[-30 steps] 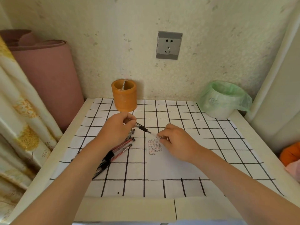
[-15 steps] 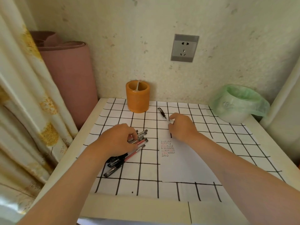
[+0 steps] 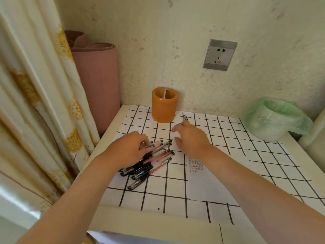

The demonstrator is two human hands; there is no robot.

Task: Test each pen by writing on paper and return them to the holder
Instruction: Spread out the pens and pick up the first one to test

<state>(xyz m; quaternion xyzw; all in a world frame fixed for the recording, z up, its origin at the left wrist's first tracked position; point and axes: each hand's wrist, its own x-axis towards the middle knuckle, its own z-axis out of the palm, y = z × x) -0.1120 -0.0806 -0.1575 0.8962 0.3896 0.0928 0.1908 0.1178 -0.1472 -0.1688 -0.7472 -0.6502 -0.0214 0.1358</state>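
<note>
Left hand (image 3: 130,148) was down on the pile of pens (image 3: 151,162) near the table's (image 3: 158,224) left edge. Its fingers were curled over the top few, and honestly I couldn't tell if it had one pinched or was just resting there.

The pens lay loose and crossed over each other. So my first worry was that dragging one out would send the others rolling off that edge, toward the curtain (image 3: 35,103).

Just right of the pile sat the paper (image 3: 211,182) with its little block of test scribbles (image 3: 196,166). The right forearm hung right over it, so smudged ink seemed possible if it dropped.

Further up, the right hand (image 3: 191,138) hovered with fingers loosely spread and nothing in it. A small dark bit (image 3: 185,118) lay just past its fingertips, maybe a cap or a short pen, too small to say. A careless sweep could have flicked it to the wall.

At the back stood the orange holder (image 3: 164,105), upright, with no pens visible in it. It was close enough to that hand to get knocked. With nothing returned yet, tested and untested pens could easily have got mixed up too.
</note>
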